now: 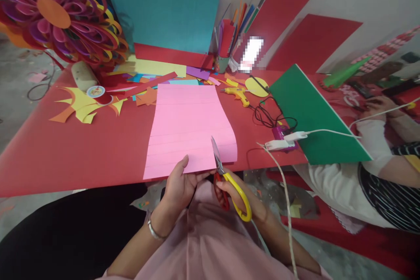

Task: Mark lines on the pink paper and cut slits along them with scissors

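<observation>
A large sheet of pink paper (pixel 187 118) lies across the front of the table, marked with faint lines. My left hand (pixel 179 186) grips its near edge, thumb on top and the other fingers underneath. In my right hand (pixel 233 190) are scissors (pixel 241 199) with one yellow and one red handle. Their blades point away from me at the sheet's near edge, right of my left hand. To the right of the blades, the paper bends up in a curl. Part of my right hand is hidden behind the handles.
The red table (pixel 82 153) holds yellow paper scraps (pixel 82 105), a tape roll (pixel 96 92), a yellow glue gun (pixel 238 95) and a green board (pixel 318 118). A power strip (pixel 285 138) trails a white cable (pixel 285 183). A co-worker's arm (pixel 374 133) is at right. A paper flower (pixel 54 13) stands left.
</observation>
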Available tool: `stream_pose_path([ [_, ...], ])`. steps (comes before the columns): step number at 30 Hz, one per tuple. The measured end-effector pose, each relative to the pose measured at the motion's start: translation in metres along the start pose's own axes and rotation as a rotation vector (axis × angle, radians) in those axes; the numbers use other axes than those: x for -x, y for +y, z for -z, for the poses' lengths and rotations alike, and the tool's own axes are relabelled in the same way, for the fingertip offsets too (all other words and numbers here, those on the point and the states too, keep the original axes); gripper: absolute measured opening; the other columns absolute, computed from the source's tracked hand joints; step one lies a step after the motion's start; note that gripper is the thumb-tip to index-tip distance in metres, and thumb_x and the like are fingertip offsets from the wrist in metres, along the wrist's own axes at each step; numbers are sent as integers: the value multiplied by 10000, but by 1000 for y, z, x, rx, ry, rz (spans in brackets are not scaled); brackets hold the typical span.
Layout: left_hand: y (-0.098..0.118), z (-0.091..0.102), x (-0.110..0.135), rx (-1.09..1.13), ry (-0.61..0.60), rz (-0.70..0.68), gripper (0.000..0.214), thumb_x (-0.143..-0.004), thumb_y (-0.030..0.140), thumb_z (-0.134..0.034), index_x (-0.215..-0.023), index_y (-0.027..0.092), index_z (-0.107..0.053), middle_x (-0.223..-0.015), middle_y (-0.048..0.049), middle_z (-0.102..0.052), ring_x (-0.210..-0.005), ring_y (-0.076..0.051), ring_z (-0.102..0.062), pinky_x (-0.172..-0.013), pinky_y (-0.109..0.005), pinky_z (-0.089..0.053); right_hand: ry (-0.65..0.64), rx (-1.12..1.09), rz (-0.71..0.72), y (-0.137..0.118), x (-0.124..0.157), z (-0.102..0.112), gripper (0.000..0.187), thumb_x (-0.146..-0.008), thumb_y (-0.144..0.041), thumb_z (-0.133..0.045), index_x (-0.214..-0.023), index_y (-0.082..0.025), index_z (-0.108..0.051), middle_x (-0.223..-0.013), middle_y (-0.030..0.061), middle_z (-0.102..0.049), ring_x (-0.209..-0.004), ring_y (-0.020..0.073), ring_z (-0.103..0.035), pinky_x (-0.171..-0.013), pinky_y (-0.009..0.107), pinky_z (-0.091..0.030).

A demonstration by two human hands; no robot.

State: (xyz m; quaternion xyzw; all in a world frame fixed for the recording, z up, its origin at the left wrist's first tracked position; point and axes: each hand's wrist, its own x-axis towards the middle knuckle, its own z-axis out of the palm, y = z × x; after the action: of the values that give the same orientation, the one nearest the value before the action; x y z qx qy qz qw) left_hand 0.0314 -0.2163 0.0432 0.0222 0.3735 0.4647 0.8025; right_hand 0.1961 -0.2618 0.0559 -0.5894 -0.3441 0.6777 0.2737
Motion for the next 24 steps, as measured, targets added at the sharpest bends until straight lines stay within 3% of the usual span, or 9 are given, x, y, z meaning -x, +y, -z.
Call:
stream_pose_path([
  [4,-1,0,-1,-1,97,-7,364,-1023,235,-500,-1269,36,-678,-1054,-177,-811,-909,-301,-792,-885,-462,-652,80,0,8,-5,-4,-5,252,-722,-397,-592,-890,-238,-492,-571,-74,-539,-472,121,-482,-478,256,-393],
  [9,1,-2,-3,9,96,-27,394,-939,198,-604,-1300,58,-673,-1031,-153,-815,-923,-294,-791,-877,-422,-653,69,-27,51,-3,-7,-7,245,-752,-444,-607,-830,-247,-485,-563,-79,-510,-455,113,-460,-468,253,-383],
  [12,1,-2,-6,-26,150,-138,310,-867,239,-717,-1158,131,-716,-974,-85,-811,-795,-225,-770,-679,-323,-644,57,-30,31,-4,-6,-6,237,-790,-442,-602,-834,-248,-472,-556,-79,-503,-445,117,-460,-458,250,-375],
  [14,-1,-1,-7,-89,172,-190,227,-821,278,-787,-995,150,-719,-846,-43,-785,-648,-171,-718,-522,-256,-568,90,-33,35,-5,-6,-7,231,-790,-417,-620,-854,-246,-478,-568,-79,-510,-458,117,-467,-459,242,-377],
  [17,-3,1,-7,-211,132,-187,263,-791,368,-819,-823,143,-687,-599,-12,-683,-428,-126,-573,-375,-228,-421,110,-65,52,-4,-7,-9,235,-786,-412,-616,-885,-246,-483,-572,-86,-508,-444,113,-456,-443,239,-380],
  [20,-5,4,-6,-294,109,-182,331,-779,440,-809,-727,143,-672,-505,-17,-631,-352,-116,-492,-340,-235,-355,75,-83,49,1,-9,-10,228,-806,-431,-575,-894,-246,-477,-539,-93,-490,-405,115,-435,-412,243,-368],
  [24,-5,6,-6,-338,110,-201,347,-792,436,-790,-655,142,-666,-518,-41,-648,-369,-110,-510,-386,-231,-371,47,-57,97,6,-12,-9,198,-855,-425,-559,-849,-244,-478,-505,-88,-485,-397,109,-437,-415,236,-360],
])
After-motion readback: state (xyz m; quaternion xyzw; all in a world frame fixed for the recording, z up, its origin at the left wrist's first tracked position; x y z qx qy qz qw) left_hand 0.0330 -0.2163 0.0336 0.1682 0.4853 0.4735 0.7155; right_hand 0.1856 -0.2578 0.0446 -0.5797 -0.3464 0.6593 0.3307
